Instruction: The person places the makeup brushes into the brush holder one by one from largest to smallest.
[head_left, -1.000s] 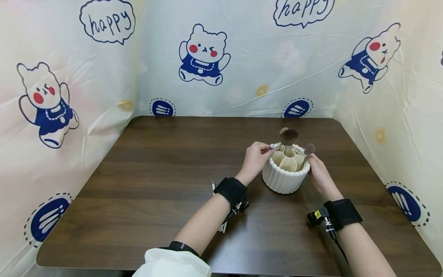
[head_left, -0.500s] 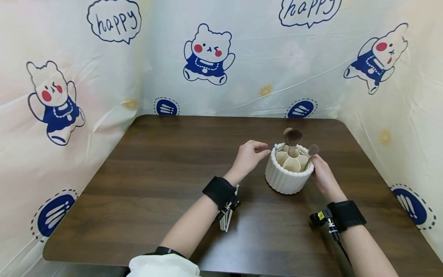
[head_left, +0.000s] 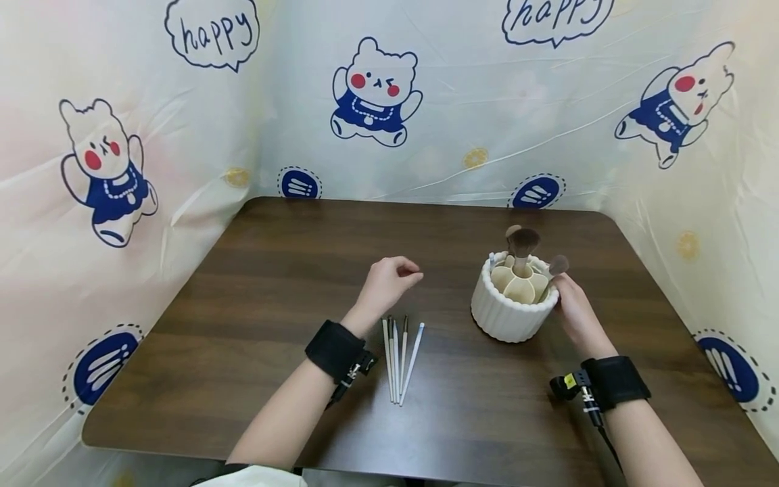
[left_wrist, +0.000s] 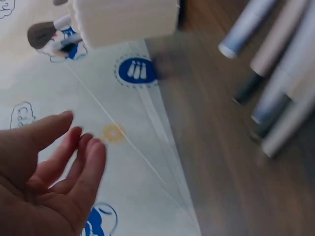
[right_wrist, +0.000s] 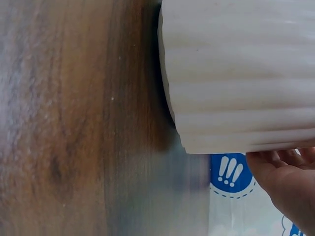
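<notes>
Left of the holder, my left hand [head_left: 389, 281] hangs in the air over the table, its fingers loosely bent with nothing between them; the left wrist view shows a gap between thumb and fingertips [left_wrist: 98, 147]. Below it lie several thin makeup brushes [head_left: 402, 365], side by side with their far ends spread. A white ribbed brush holder [head_left: 508, 314] stands upright on the right. Inside its petal-shaped dividers is a big dark makeup brush [head_left: 523, 240], with others near the rim. My right hand [head_left: 578, 308] holds the holder's right side, its fingers partly hidden behind the wall.
The dark wooden table [head_left: 243, 358] has rounded far corners. A pale curtain with printed bears [head_left: 377, 95] encloses its back and sides. A cable [head_left: 608, 439] trails from the right wrist camera.
My left hand has moved away from the holder's rim, leftward and toward me, uncovering the thin brushes on the table. My right hand stays at the holder, and the head view has shifted slightly.
</notes>
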`<action>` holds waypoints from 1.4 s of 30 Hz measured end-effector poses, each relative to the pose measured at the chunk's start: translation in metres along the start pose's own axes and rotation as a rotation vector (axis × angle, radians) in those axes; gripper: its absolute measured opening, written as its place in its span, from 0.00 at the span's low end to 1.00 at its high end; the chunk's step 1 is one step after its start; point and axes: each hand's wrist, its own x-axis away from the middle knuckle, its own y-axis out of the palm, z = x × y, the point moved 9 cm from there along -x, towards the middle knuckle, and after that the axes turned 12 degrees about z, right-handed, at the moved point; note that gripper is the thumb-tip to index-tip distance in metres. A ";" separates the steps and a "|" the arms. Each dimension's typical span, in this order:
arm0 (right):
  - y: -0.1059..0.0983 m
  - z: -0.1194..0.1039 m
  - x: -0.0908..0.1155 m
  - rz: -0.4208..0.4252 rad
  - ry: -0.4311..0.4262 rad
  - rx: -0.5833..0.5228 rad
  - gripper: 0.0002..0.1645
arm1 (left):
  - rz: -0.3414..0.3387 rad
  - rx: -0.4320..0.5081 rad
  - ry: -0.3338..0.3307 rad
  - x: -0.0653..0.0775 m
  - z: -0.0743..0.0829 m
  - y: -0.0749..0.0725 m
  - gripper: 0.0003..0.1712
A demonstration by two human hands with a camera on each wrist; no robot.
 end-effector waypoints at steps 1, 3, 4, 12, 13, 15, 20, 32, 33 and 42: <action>0.000 0.000 0.000 -0.002 0.000 -0.001 0.34 | -0.013 -0.024 -0.017 0.003 -0.006 -0.002 0.11; 0.000 -0.001 0.000 -0.004 -0.002 -0.002 0.34 | -0.043 -0.083 -0.052 0.008 -0.019 -0.003 0.09; 0.000 -0.001 0.000 -0.008 -0.002 -0.004 0.34 | -0.057 -0.118 -0.065 0.011 -0.025 -0.004 0.08; 0.001 -0.002 -0.002 -0.017 -0.011 -0.007 0.36 | -0.182 -0.331 -0.234 0.028 -0.074 -0.001 0.25; 0.001 -0.002 -0.002 -0.017 -0.010 -0.003 0.36 | -0.189 -0.354 -0.243 0.029 -0.077 0.000 0.26; 0.001 -0.001 -0.002 -0.016 -0.009 -0.003 0.37 | -0.215 -0.400 -0.252 0.031 -0.081 0.002 0.26; 0.000 -0.001 -0.002 -0.004 -0.007 -0.006 0.36 | -0.259 -0.459 -0.264 0.035 -0.086 0.007 0.14; 0.000 0.000 -0.002 0.004 -0.019 -0.027 0.36 | -0.270 -0.497 -0.268 0.040 -0.084 0.016 0.24; 0.000 0.000 -0.003 0.006 -0.024 -0.036 0.35 | -0.266 -0.506 -0.266 0.040 -0.084 0.016 0.26; -0.002 0.001 -0.003 0.012 -0.010 -0.010 0.36 | -0.211 -0.521 -0.274 0.038 -0.082 0.019 0.23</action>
